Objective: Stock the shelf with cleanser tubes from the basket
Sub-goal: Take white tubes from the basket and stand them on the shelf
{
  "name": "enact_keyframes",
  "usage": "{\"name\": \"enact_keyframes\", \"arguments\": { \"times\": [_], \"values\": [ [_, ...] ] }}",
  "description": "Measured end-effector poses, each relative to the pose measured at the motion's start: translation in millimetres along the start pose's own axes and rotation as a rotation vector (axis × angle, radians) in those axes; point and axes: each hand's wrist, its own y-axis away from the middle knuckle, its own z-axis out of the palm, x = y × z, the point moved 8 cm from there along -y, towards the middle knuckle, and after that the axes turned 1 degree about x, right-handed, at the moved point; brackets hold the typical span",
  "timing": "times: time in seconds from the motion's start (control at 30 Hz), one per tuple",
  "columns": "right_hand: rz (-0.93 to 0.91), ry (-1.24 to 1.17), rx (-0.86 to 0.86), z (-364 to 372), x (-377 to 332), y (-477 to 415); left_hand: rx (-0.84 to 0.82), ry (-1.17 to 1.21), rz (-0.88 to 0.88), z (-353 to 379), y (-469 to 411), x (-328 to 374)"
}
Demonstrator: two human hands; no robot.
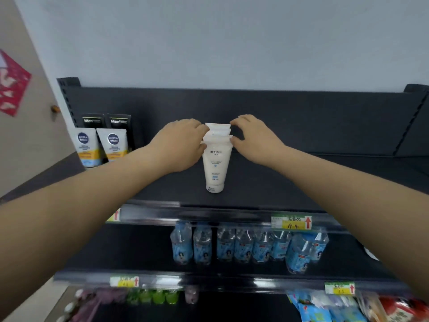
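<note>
Forearms (104,182) out over shelf (290,182); gripped tubes (216,163) between left hand (178,147) and right hand (255,140), fingers (200,129) curled on crimps (217,126); needed even, gentle squeeze.

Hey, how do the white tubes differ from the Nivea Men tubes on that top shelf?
The white tubes are plain with blue print; the Nivea Men tubes carry a dark round logo and orange band. The white tubes line up front to back, touched by left hand and right hand; the Nivea Men tubes stand side by side, untouched. Both stand upright.
</note>
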Motion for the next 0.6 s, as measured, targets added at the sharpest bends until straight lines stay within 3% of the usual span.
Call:
{"name": "enact_keyframes", "arguments": {
  "times": [0.3,0.6],
  "values": [
    [-0.229,0.091,-0.049,15.3,-50.9,73.7,-0.034,-0.103,-0.168,-19.7,96.2,36.5],
    [-0.491,0.044,-0.163,74.9,-149.5,133.6,-0.152,-0.190,-0.410,-30.2,225.5,11.6]
  ]
}}
